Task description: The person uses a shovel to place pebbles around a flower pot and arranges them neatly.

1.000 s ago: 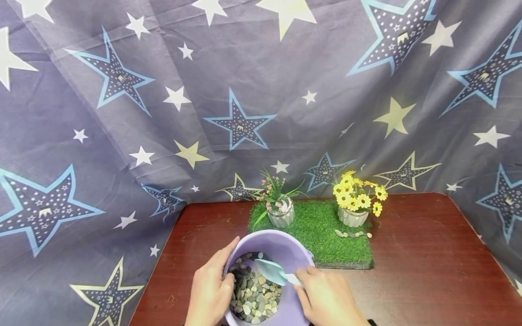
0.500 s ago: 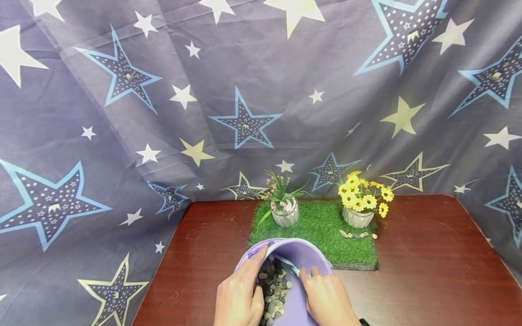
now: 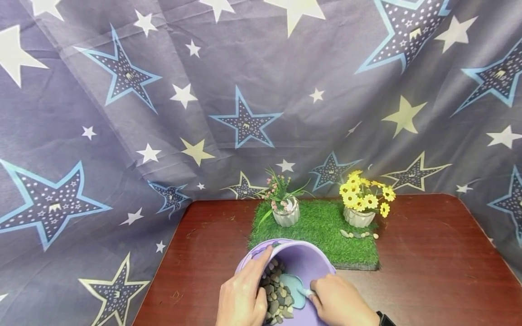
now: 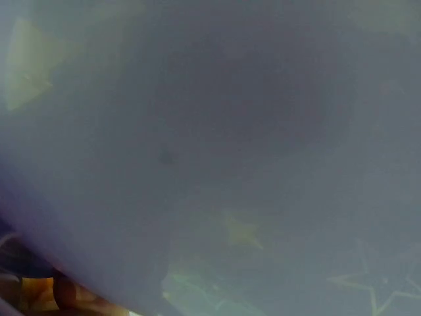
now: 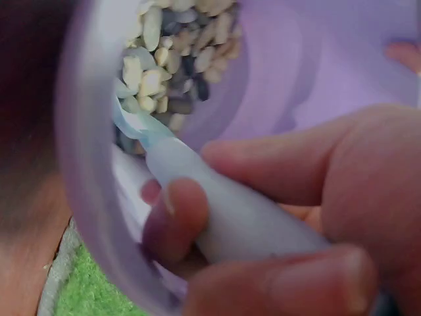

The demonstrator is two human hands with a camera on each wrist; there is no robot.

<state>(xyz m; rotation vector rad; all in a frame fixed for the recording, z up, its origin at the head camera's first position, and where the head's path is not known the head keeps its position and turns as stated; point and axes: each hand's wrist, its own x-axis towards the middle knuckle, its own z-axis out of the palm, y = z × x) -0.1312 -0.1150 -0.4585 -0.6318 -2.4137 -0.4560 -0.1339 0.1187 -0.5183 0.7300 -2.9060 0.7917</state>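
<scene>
A tilted purple bucket [image 3: 307,260] holds several grey and cream pebbles [image 3: 277,294] at the table's near edge. My left hand [image 3: 244,296] grips the bucket's left rim, fingers curled over it. My right hand [image 3: 340,303] holds the pale blue handle of a small scoop [image 3: 294,290], whose blade lies among the pebbles. In the right wrist view the fingers [image 5: 263,171] wrap the scoop handle [image 5: 217,217] inside the bucket [image 5: 85,197], with pebbles [image 5: 164,59] beyond. The left wrist view shows only blurred purple-grey surface.
A square of green artificial turf [image 3: 318,235] lies behind the bucket on the dark red table [image 3: 428,262]. On it stand a grey pot of pink flowers [image 3: 285,213] and a pot of yellow flowers [image 3: 360,208], with a few pebbles [image 3: 356,235] beside it. Star-print cloth [image 3: 244,90] hangs behind.
The bucket has tipped and shifted right. The scoop went from above the pebbles down into them, with my right hand lowering toward the near edge.
</scene>
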